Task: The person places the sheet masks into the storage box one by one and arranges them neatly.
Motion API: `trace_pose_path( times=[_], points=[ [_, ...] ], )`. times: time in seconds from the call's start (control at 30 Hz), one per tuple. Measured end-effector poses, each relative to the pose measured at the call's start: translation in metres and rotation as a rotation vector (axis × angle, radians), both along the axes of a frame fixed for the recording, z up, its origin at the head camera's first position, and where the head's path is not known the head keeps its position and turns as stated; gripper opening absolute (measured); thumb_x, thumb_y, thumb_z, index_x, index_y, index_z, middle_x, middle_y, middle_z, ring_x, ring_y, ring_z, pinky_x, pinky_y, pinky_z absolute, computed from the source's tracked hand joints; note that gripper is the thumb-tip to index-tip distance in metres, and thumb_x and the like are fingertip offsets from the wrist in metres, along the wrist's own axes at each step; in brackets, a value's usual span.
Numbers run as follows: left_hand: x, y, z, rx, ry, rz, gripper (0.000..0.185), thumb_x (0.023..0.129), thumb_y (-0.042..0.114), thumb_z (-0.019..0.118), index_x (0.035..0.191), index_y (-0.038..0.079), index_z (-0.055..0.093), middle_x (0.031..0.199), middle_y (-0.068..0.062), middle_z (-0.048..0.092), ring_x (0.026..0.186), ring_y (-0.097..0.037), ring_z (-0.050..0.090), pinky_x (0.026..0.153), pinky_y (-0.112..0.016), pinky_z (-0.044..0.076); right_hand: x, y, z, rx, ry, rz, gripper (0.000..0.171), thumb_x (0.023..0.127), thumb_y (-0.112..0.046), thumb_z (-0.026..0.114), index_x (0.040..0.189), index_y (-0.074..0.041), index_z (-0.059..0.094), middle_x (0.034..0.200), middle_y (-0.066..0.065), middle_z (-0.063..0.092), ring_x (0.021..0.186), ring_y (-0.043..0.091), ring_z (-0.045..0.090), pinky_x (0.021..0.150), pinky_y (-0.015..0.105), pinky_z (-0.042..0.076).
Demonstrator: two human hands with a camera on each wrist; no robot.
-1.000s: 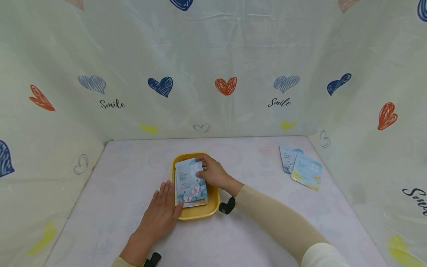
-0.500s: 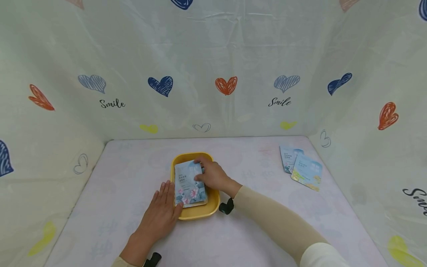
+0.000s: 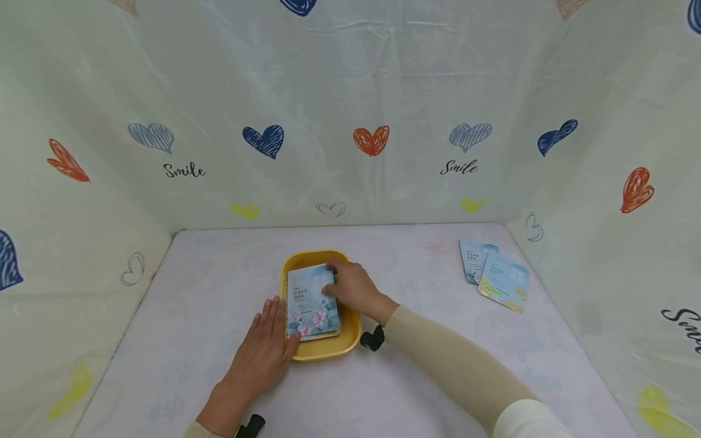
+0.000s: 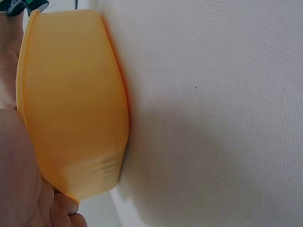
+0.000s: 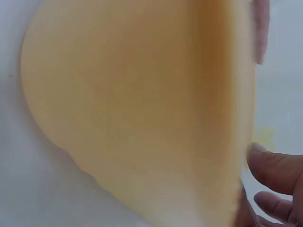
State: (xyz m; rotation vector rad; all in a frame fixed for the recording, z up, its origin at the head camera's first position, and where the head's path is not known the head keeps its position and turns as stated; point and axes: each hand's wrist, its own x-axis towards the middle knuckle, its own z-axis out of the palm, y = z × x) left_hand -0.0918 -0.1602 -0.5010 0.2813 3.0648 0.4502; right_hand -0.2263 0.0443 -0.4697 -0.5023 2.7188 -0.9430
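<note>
A pale blue flat packet printed with pink flowers lies on top of a stack inside a yellow plastic tray. My right hand reaches over the tray's right side and pinches the packet near its far right corner, thumb on the face and fingers at the edge. In the right wrist view the tray wall hides the packet, while the thumb shows beyond the rim. My left hand lies with straight fingers along the tray's left rim. The tray's outer wall fills much of the left wrist view.
Two more flat packets overlap at the table's back right: a blue one with flowers and a blue one with yellow print. A pale cloth covers the table. Curtain walls with printed hearts stand behind and at both sides.
The top packet has come down and nearer, lining up over the stack. My right hand went slightly nearer and left with it, then a little right. My left hand has stayed on the rim.
</note>
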Motion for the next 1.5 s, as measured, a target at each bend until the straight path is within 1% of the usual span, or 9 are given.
trace_pose_path(
  times=[0.1, 0.3, 0.4, 0.63, 0.8, 0.97, 1.27, 1.37, 1.5],
  points=[
    [0.0, 0.0, 0.0, 0.001, -0.006, 0.0, 0.08, 0.109, 0.039, 0.055, 0.164, -0.01, 0.021, 0.171, -0.03, 0.024, 0.16, -0.046, 0.021, 0.128, -0.062, 0.024, 0.0, 0.003, 0.004, 0.009, 0.012, -0.024, 0.049, 0.098, -0.021, 0.076, 0.142, -0.006, 0.06, 0.13, 0.013, 0.072, 0.109, 0.025, 0.072, 0.094, 0.038, 0.063],
    [-0.001, 0.001, 0.0, 0.011, -0.01, 0.003, 0.08, 0.11, 0.039, 0.052, 0.164, -0.01, 0.019, 0.171, -0.03, 0.023, 0.16, -0.045, 0.02, 0.128, -0.063, 0.024, -0.002, 0.012, 0.012, 0.002, 0.055, -0.045, 0.046, 0.1, -0.023, 0.074, 0.14, -0.005, 0.06, 0.124, 0.013, 0.074, 0.104, 0.028, 0.073, 0.09, 0.038, 0.064],
    [-0.001, 0.002, 0.0, 0.016, 0.003, 0.003, 0.08, 0.111, 0.039, 0.052, 0.163, -0.011, 0.018, 0.17, -0.03, 0.023, 0.16, -0.046, 0.02, 0.127, -0.063, 0.025, -0.004, 0.018, 0.015, -0.014, 0.112, -0.035, 0.045, 0.101, -0.024, 0.073, 0.139, -0.005, 0.061, 0.123, 0.013, 0.074, 0.104, 0.027, 0.073, 0.09, 0.038, 0.064],
    [-0.001, 0.002, -0.003, 0.023, 0.01, 0.003, 0.08, 0.11, 0.038, 0.053, 0.163, -0.011, 0.019, 0.17, -0.031, 0.024, 0.16, -0.046, 0.02, 0.127, -0.063, 0.026, -0.011, 0.046, 0.005, 0.001, 0.388, 0.004, 0.042, 0.103, -0.024, 0.07, 0.139, -0.003, 0.061, 0.119, 0.013, 0.071, 0.093, 0.021, 0.072, 0.078, 0.032, 0.064],
    [-0.002, 0.002, -0.004, 0.019, 0.012, 0.006, 0.08, 0.11, 0.038, 0.053, 0.163, -0.011, 0.018, 0.17, -0.031, 0.024, 0.16, -0.046, 0.021, 0.127, -0.063, 0.026, -0.021, 0.08, -0.011, 0.117, 0.565, -0.018, 0.045, 0.103, -0.025, 0.07, 0.14, -0.002, 0.059, 0.127, 0.017, 0.07, 0.112, 0.03, 0.07, 0.094, 0.042, 0.062],
    [-0.002, 0.002, -0.004, 0.003, 0.007, 0.008, 0.081, 0.11, 0.039, 0.053, 0.163, -0.011, 0.018, 0.17, -0.031, 0.024, 0.16, -0.046, 0.021, 0.127, -0.063, 0.026, -0.029, 0.122, -0.022, 0.224, 0.655, -0.054, 0.046, 0.103, -0.025, 0.071, 0.14, 0.0, 0.059, 0.134, 0.021, 0.066, 0.124, 0.037, 0.064, 0.102, 0.047, 0.058],
    [-0.003, 0.003, -0.004, 0.006, -0.004, 0.012, 0.081, 0.11, 0.039, 0.052, 0.163, -0.011, 0.018, 0.17, -0.031, 0.024, 0.16, -0.046, 0.021, 0.127, -0.063, 0.026, -0.025, 0.211, -0.036, 0.381, 0.646, -0.141, 0.054, 0.102, -0.024, 0.071, 0.141, 0.008, 0.052, 0.138, 0.027, 0.058, 0.126, 0.046, 0.057, 0.098, 0.058, 0.055],
    [-0.003, 0.003, -0.003, 0.008, -0.013, 0.014, 0.081, 0.11, 0.039, 0.052, 0.164, -0.011, 0.017, 0.17, -0.03, 0.023, 0.16, -0.046, 0.02, 0.127, -0.063, 0.025, -0.021, 0.242, -0.042, 0.423, 0.591, -0.187, 0.056, 0.103, -0.024, 0.069, 0.142, 0.01, 0.048, 0.141, 0.03, 0.054, 0.129, 0.05, 0.054, 0.098, 0.064, 0.052],
    [-0.002, 0.003, -0.002, 0.007, -0.019, 0.017, 0.081, 0.11, 0.04, 0.051, 0.164, -0.011, 0.016, 0.171, -0.03, 0.023, 0.16, -0.046, 0.02, 0.127, -0.062, 0.025, -0.011, 0.276, -0.045, 0.444, 0.476, -0.253, 0.064, 0.104, -0.027, 0.066, 0.148, 0.013, 0.042, 0.149, 0.035, 0.046, 0.137, 0.055, 0.045, 0.106, 0.072, 0.044]
  ],
)
